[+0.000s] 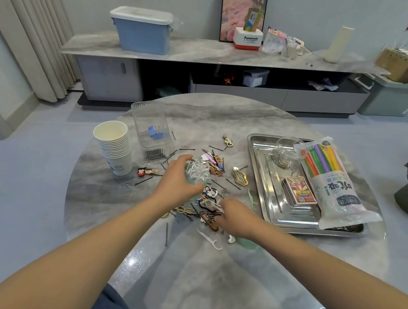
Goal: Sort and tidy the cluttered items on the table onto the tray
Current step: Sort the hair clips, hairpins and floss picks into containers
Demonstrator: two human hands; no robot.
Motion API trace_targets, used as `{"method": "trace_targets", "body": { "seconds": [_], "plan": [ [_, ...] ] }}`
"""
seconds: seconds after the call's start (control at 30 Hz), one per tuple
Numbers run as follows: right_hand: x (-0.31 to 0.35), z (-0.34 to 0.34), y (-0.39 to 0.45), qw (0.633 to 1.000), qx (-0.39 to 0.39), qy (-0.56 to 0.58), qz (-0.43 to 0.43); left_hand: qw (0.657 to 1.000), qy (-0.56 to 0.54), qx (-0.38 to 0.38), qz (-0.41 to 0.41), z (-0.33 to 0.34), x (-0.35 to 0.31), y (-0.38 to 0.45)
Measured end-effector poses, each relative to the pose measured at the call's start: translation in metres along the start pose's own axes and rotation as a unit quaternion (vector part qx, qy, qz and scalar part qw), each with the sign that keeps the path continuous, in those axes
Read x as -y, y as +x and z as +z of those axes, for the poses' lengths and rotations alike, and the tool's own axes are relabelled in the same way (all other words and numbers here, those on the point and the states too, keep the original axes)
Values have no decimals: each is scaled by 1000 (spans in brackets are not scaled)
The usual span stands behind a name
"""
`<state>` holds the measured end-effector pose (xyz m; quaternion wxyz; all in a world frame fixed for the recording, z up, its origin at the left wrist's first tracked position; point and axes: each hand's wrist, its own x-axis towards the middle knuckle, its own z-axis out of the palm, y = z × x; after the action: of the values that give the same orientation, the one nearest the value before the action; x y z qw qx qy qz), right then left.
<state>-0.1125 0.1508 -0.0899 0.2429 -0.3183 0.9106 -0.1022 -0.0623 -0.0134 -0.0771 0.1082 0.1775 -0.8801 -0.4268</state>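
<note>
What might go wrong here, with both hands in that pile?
The left hand grips a full bunch of white floss picks; some may slip out. The straw bag overhangs the tray edge and might slide off. Loose bobby pins near the table edge may get swept off.

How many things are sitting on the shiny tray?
3 on the tray: a glass jar at the back, a card box in the middle, a bag of colourful straws along its right side.

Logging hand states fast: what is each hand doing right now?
Left hand: grips a bunch of white floss picks.
Right hand: fingers down in the hair clip pile; whether it grips anything cannot be told.
</note>
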Motion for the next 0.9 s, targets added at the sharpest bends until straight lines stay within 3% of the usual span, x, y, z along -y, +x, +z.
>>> {"method": "trace_targets", "body": {
  "seconds": [0.1,0.2,0.4,0.9],
  "plan": [
    [3,19,-5,999,-1,-29,39,1000,-6,7,-1,-1,-1,-1],
    [5,34,-7,998,-29,12,45,1000,-10,8,-2,-2,-3,-1],
    [12,46,-9,993,-111,34,-15,1000,-15,-8,0,-8,-2,-3],
    [19,30,-14,987,43,-142,-68,1000,8,9,10,-6,2,-3]
  ]
}}
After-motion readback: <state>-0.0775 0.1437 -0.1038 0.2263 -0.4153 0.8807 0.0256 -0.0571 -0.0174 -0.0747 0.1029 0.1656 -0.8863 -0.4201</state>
